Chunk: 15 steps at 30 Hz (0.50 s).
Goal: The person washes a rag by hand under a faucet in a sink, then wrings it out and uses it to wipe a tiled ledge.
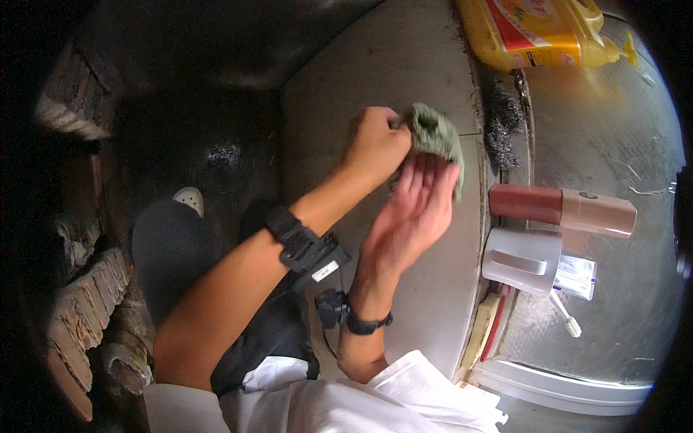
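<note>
A grey-green cloth (436, 130) is bunched up at my hands, above the tiled surface. My left hand (381, 143) is closed in a fist on the cloth's left side, and a bit of fabric shows at its fingers. Just below, my right hand (414, 211) has its palm side in view. Its fingers lie against the cloth, and part of the fabric hangs behind them along the right. Blur and the cloth hide how firmly these fingers hold. A black strapped device (300, 243) is on my left wrist, and a black band (369, 323) circles the right.
Along the ledge at right are a yellow pump jug (547, 40), steel wool (502, 127), a pink-and-brown bottle (563, 210), a white mug (503, 262), a white toothbrush (567, 318) and a plastic packet (577, 279). Stacked bricks (89, 319) stand at left, near a pale perforated shoe (189, 200).
</note>
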Motion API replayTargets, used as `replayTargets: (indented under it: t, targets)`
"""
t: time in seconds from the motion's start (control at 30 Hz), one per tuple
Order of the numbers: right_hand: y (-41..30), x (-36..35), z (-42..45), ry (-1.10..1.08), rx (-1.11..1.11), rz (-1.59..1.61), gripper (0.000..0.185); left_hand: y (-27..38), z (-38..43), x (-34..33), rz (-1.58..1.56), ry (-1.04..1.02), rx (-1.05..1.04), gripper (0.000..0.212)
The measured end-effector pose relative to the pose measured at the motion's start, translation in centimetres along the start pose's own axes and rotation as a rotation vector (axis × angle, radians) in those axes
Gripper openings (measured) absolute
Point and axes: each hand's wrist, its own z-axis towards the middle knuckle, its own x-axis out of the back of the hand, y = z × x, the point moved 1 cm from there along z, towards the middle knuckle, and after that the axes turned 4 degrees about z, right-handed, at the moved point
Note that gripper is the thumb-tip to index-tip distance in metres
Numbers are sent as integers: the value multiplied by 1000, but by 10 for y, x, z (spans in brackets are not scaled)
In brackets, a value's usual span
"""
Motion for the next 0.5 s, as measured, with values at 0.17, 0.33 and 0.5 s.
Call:
replayTargets:
  t: [0.17, 0.33, 0.5]
  targets:
    - [14, -32, 78, -196, -351, 396, 43, 30, 24, 14, -212, 2, -148, 29]
    - [-3, 3, 39, -131, -388, 330, 58, 21, 16, 38, 205, -373, -192, 29]
    - [-14, 10, 13, -52, -330, 293, 57, 26, 7, 39, 273, -504, -151, 23]
